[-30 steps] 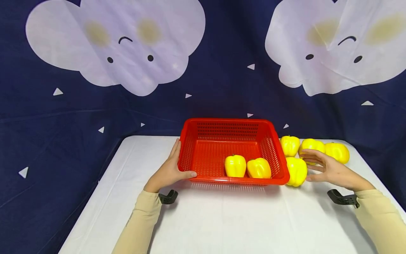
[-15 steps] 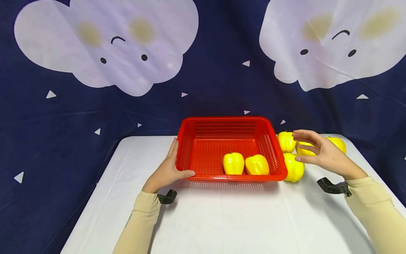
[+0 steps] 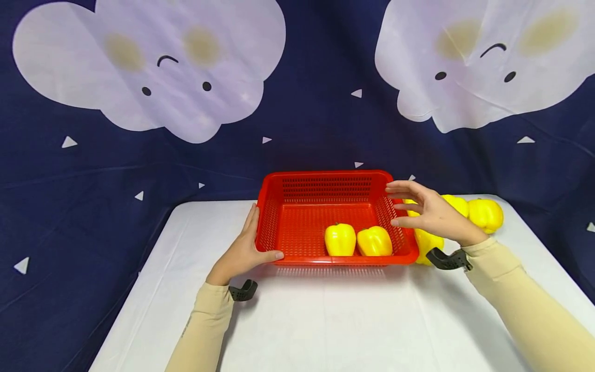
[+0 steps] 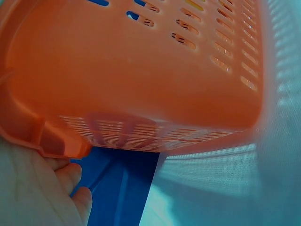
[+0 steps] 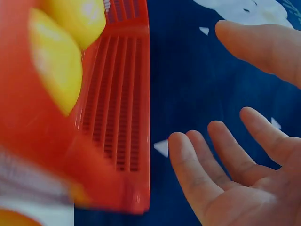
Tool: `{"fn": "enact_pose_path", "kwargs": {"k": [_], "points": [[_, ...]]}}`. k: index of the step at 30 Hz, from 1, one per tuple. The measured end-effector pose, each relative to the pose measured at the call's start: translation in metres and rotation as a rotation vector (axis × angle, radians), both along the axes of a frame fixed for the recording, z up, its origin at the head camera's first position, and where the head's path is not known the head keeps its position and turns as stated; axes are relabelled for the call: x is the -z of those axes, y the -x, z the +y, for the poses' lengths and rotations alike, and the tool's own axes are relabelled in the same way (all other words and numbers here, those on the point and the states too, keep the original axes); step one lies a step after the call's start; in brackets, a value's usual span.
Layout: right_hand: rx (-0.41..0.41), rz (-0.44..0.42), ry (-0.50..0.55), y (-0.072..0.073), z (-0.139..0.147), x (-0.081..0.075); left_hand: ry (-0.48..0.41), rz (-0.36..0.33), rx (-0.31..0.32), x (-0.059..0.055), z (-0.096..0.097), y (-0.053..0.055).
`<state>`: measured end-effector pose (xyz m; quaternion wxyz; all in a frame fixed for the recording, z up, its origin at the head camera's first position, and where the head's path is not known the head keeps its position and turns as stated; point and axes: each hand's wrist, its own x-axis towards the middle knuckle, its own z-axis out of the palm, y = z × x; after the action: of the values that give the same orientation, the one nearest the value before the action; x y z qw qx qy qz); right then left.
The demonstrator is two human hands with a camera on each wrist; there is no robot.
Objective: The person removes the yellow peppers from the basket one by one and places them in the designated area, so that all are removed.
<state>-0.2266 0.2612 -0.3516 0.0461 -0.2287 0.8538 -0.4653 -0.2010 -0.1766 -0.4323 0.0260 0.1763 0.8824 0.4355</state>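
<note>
A red perforated plastic basket [image 3: 325,260] stands on the white table, two yellow bell peppers [image 3: 340,239] [image 3: 374,241] lying in its front right part. My left hand [image 3: 238,258] grips its front left corner, thumb over the front rim, fingers along the left side. In the left wrist view, fingertips [image 4: 70,175] show beneath the rim. My right hand [image 3: 432,209] hovers above the basket's right rim, fingers spread and holding nothing. Beside the basket on the right lie several more yellow bell peppers [image 3: 485,215], some partly hidden behind that hand.
A dark blue curtain [image 3: 321,139] with cloud prints hangs right behind the table. The white tabletop [image 3: 344,320] extends in front of the basket. Each wrist carries a black camera mount [image 3: 448,260].
My right hand has risen off the peppers on the right and moved left, over the basket's right rim, with nothing in it. My left hand stays at the basket's corner.
</note>
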Motion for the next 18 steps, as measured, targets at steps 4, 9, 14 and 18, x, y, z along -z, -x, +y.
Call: {"fn": "enact_pose_path", "kwargs": {"k": [4,9,14,18], "points": [[-0.061,-0.003,-0.013,0.009,-0.016,0.0,0.015,0.0,0.001,-0.001,0.0,0.0],[-0.145,-0.035,-0.017,0.022,-0.036,0.001,0.015,0.007,-0.007,-0.001,-0.002,-0.001],[-0.2,-0.075,-0.036,0.028,-0.052,0.005,0.008,0.006,-0.009,-0.001,-0.002,-0.002],[-0.223,-0.128,-0.045,0.032,-0.061,0.01,0.012,0.006,-0.006,-0.001,0.0,-0.001]]}}
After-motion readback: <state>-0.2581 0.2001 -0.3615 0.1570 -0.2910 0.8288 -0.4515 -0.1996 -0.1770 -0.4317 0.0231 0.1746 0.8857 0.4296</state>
